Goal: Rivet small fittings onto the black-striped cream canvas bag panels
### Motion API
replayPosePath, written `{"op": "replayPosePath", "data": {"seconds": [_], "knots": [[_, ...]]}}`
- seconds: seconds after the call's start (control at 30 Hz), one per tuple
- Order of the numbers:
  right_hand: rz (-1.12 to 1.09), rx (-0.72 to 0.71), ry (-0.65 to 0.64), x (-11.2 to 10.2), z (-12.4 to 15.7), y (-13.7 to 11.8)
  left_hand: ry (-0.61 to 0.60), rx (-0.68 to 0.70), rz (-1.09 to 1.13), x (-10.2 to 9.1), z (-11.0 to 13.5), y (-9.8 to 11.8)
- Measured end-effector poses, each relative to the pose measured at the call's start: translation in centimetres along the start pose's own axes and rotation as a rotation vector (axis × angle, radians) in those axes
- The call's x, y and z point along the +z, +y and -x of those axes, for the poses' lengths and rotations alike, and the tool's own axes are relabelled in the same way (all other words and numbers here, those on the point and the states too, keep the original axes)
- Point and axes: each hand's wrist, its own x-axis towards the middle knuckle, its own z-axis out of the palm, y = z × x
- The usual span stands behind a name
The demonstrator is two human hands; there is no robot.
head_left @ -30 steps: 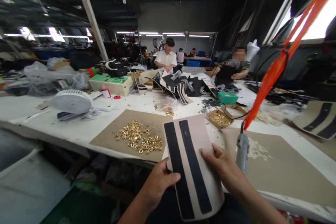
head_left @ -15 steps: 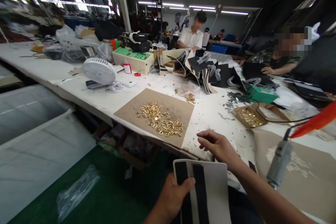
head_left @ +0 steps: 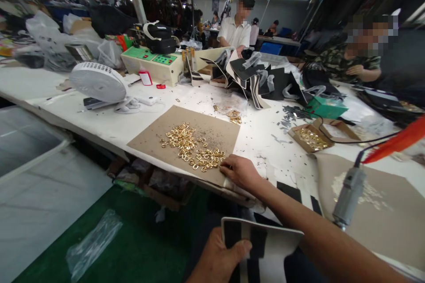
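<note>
My left hand (head_left: 221, 256) grips a flat, flexible white panel with black stripes (head_left: 279, 241) low in the view, its thumb pressed on the striped face. The panel's upper edge is bent. Over the table's front edge, my right hand (head_left: 241, 171) reaches to the near right end of a pile of small gold metal rings (head_left: 184, 139). Its thumb and fingers are drawn together at the outermost rings; whatever is between the fingertips is too small to make out. Under the pile lies a brown board (head_left: 149, 135) dotted with dark bits.
A hand tool with a grey body (head_left: 350, 196) hangs at the right, by an orange strip (head_left: 398, 139). Behind it stands a carton of gold parts (head_left: 310, 139). A white fan (head_left: 98, 82) is at left. Striped panels (head_left: 255, 90) are heaped farther back, near two people.
My right hand has moved left and forward from the bare tabletop to the gold rings, its fingers closing. The panel in my left hand has tipped and sits lower. The view has shifted.
</note>
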Motion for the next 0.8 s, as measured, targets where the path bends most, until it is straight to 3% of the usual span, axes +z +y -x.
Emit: {"op": "replayPosePath", "data": {"seconds": [0.1, 0.23, 0.33, 0.5, 0.63, 0.8], "knots": [[-0.05, 0.005, 0.047, -1.8, 1.2, 0.9, 0.018, -0.01, -0.03, -0.1, -0.1, -0.2], [-0.262, 0.258, 0.199, -5.6, 5.4, 3.6, 0.041, -0.021, -0.069, -0.5, -0.5, -0.9], [-0.274, 0.417, 0.259, -7.2, 9.6, 5.7, 0.042, -0.038, -0.052, -0.6, -0.9, -0.8], [-0.139, 0.331, 0.291, -5.6, 14.1, 6.5, 0.18, -0.057, -0.005, -0.1, -1.4, 0.1], [-0.078, 0.294, 0.376, -4.4, 15.1, 6.0, 0.298, -0.032, 0.018, 0.7, -1.4, 0.3], [-0.074, 0.298, 0.398, -4.9, 15.9, 6.8, 0.441, -0.045, 0.107, 1.1, -1.0, 0.1]]}}
